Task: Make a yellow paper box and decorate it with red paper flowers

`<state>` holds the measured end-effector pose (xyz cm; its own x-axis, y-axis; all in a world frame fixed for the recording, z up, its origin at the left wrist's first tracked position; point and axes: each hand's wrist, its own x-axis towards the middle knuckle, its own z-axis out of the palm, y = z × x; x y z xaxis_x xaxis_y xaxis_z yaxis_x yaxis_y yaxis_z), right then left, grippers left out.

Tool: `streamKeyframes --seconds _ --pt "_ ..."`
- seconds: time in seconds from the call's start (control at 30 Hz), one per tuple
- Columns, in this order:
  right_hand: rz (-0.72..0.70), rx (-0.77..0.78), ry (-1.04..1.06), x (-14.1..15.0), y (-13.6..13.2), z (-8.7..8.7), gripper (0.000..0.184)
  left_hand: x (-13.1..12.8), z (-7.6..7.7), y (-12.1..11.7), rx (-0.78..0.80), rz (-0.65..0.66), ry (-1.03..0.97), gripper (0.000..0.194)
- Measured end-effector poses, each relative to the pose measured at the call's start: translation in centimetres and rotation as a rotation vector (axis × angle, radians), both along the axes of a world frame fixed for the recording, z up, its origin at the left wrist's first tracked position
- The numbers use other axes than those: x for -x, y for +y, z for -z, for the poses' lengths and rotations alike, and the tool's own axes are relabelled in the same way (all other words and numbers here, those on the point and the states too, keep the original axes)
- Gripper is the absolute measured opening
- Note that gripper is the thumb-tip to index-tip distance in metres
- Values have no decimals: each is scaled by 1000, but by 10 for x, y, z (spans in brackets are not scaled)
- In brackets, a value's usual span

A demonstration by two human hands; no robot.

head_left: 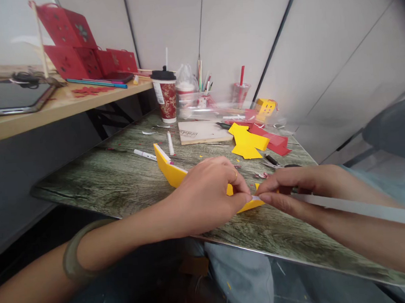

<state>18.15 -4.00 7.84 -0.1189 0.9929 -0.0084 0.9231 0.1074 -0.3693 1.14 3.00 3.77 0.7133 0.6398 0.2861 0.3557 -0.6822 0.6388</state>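
A folded piece of yellow paper (171,174) stands on edge near the front of the table, with white along its inner side. My left hand (208,197) is closed over its middle, thumb and forefinger pinched at its right end. Close beside those fingertips, my right hand (293,184) pinches a thin white strip (360,210), which looks like tape or its backing. The strip trails across the right forearm to the picture's edge. My fingers hide part of the yellow paper and where the strip meets it.
Behind the hands lie scissors (273,161), a yellow paper cutout (248,142), red paper (273,140), a pale board (201,132) and a white marker (145,155). A lidded cup (166,96) stands farther back. A raised wooden shelf (93,103) at left bears red boxes (68,29).
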Motion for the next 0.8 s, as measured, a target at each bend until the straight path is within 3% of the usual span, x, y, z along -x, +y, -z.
streamKeyframes --seconds 0.17,0.3,0.4,0.5,0.8 --pt "123 -35 156 -12 -9 7 26 2 1 -2 -27 0 -18 14" --pt "205 -201 178 -15 -17 6 37 5 1 -3 -49 -2 -3 12" --pt "315 -279 155 -13 -22 3 31 7 2 -3 -77 10 16 12" --pt "399 -239 105 -12 -24 2 19 8 3 -1 -86 14 19 12" --pt "310 -219 41 -19 -21 3 24 11 4 3 -50 25 19 10"
